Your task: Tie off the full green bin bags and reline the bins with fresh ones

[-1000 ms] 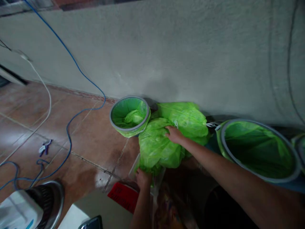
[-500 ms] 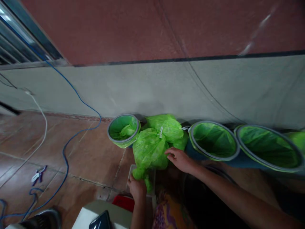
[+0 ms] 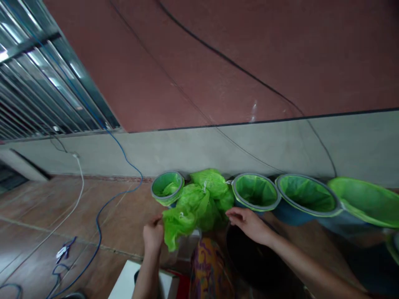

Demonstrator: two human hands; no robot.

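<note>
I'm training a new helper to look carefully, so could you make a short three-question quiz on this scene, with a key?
1. Which hand grips the green bag?
A) the right hand
B) the left hand
C) neither

2. True or false: in the picture, the blue cable runs to the left of the leftmost bin.

3. Fill in: that bin's rim is coloured ____.

Key: 1. B; 2. True; 3. grey.
</note>
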